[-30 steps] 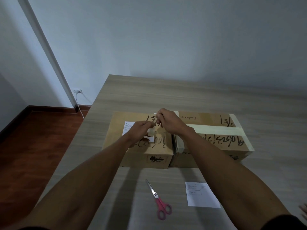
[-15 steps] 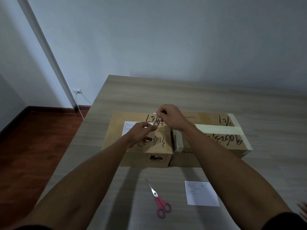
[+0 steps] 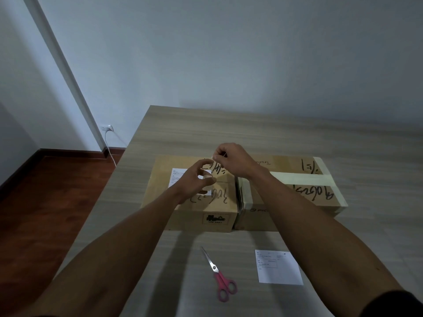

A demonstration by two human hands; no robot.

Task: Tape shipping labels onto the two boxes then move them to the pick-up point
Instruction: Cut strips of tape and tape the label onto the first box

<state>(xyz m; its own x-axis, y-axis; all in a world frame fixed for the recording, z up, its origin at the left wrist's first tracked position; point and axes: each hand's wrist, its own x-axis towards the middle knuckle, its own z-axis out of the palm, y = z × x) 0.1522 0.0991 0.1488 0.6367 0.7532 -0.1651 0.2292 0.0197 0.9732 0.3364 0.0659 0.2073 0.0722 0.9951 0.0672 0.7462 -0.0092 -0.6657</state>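
On the wooden table, 2 cardboard boxes stand side by side, touching along one edge: left box and right box. Both carry black handwritten marks; right box has pale tape bands across its top and down its left side. 2 shipping labels counted: label 1 lies on top of the left box, partly covered by the left hand; label 2 lies flat on the table in front of the right box, touching neither box. 1 pair of scissors, pink handles, blades closed, lies on the table left of label 2 and apart from it. Left hand over the left box top, fingers curled and spread narrowly around a small pale piece, probably tape; contact with it cannot be confirmed. Right hand above the far edge of the left box, thumb and forefinger pinched on a thin strip of clear tape; the strip is faint and its run hard to trace. 1 wall socket with a white cord at left
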